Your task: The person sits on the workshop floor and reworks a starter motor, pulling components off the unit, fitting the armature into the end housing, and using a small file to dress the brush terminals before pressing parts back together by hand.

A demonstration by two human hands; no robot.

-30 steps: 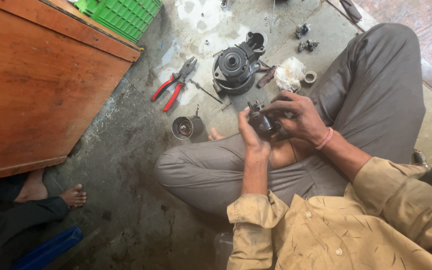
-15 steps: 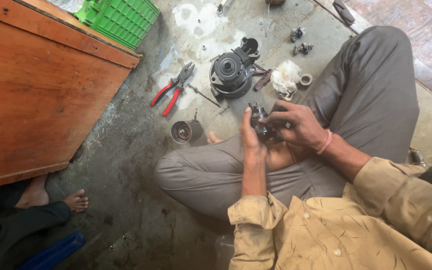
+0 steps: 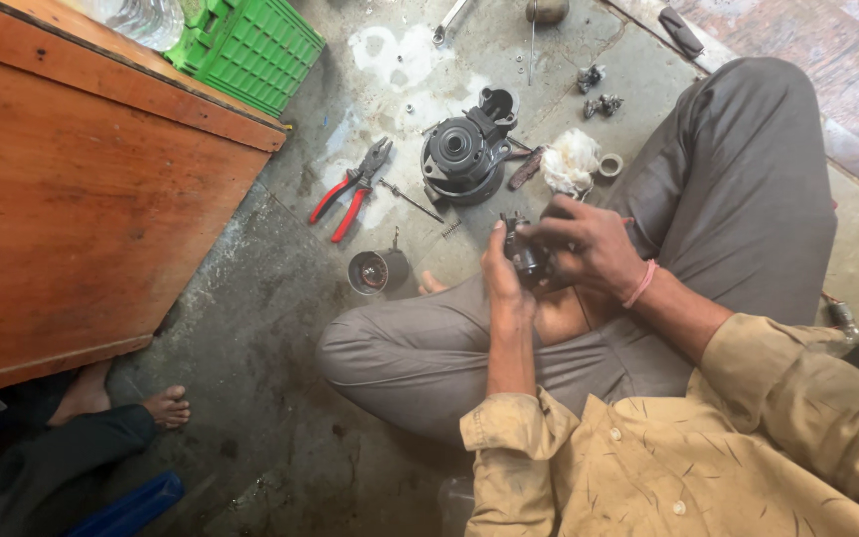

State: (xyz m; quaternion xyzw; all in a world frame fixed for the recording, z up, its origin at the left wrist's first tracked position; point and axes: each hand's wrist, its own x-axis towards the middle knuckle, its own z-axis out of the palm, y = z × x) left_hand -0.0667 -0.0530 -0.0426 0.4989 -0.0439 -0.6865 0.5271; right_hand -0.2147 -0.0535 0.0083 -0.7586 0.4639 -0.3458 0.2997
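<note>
Hands meet over the crossed legs of a person seated on the concrete floor (image 3: pixel 251 328); the left hand (image 3: pixel 505 280) and the right hand (image 3: pixel 594 254) both grip one small dark metal part (image 3: pixel 526 256), held between them above the lap; the left fingers are curled against its near side, the right fingers wrapped over its far side, so most of the part is hidden; one pink band (image 3: pixel 640 285) circles the right wrist.

On the floor beyond the hands lies one large dark motor housing (image 3: pixel 464 154), round and lying flat; just right of it sits one crumpled white rag (image 3: pixel 571 161), with one small pale ring (image 3: pixel 609 165) touching the rag's right edge; two small grey fittings (image 3: pixel 597 89) lie further back, close together. One pair of red-handled pliers (image 3: pixel 352 189) lies left of the housing, jaws pointing toward it; one small dark cup-shaped piece (image 3: pixel 375 270) stands near the left knee. One wooden cabinet (image 3: pixel 82 199) fills the left side, with one green plastic crate (image 3: pixel 251 50) behind it; one bare foot (image 3: pixel 161 406) of another person shows at lower left.
</note>
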